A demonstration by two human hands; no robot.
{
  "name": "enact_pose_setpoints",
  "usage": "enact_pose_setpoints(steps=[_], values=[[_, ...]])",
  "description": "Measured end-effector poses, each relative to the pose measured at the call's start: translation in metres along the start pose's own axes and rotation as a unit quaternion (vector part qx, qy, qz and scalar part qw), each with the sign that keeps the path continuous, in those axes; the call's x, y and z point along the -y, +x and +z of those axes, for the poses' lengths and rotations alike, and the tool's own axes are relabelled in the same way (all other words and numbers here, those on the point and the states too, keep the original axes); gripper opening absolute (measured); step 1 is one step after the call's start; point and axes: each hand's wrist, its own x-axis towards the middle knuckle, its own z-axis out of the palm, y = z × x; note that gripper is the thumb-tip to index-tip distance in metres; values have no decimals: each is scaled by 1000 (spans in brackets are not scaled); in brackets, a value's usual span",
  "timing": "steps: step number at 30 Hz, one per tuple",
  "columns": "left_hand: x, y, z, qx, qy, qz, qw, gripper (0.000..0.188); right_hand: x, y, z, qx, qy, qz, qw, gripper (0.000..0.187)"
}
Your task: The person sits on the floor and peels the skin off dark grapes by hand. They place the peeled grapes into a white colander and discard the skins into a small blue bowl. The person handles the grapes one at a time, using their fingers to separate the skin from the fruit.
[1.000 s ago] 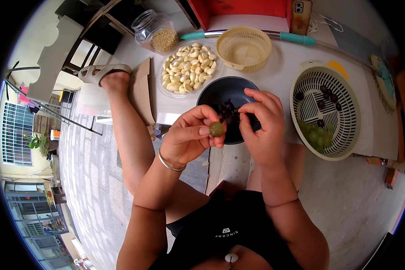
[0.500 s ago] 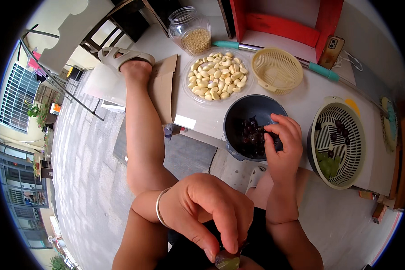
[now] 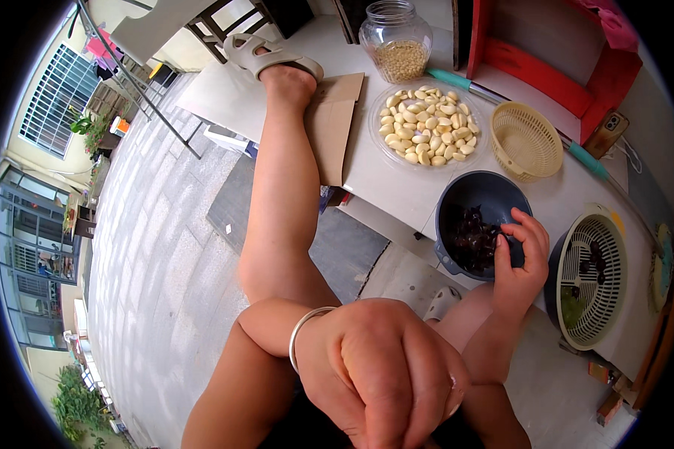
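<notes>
My left hand, with a silver bangle at its wrist, is raised close at the bottom middle. Its fingers are curled in a closed pinch; the fingertips and anything between them are hidden. My right hand reaches over the near right rim of a dark blue-grey bowl. Its thumb and fingers curl together beside dark purple grape skins in the bowl, and whatever they pinch is too dark to make out. Right of this hand, a pale strainer basket in a dark bowl holds dark grapes and green ones.
Peeled garlic cloves fill a clear round tray. Behind it stands a jar of pale beans. An empty cream basket sits beside a long pole. A phone leans by a red frame. My leg rests on cardboard.
My left hand has risen closer, hiding the peeled green grape seen earlier at its fingertips. My right hand stays at the bowl. The whole view has shifted, so the table things appear farther right.
</notes>
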Motion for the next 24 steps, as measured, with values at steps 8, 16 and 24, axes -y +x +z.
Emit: enact_pose_setpoints(steps=[8, 16, 24], values=[[-8, 1, -3, 42, 61, 107, 991, 15, -5, -1, 1, -11, 12, -10, 1000, 25], [-17, 9, -14, -61, 83, 1, 995, 10, -11, 0, -5, 3, 10, -27, 1000, 19], [28, -2, -47, -335, 514, -234, 754, 17, -17, 3, -11, -19, 4, -52, 998, 22]])
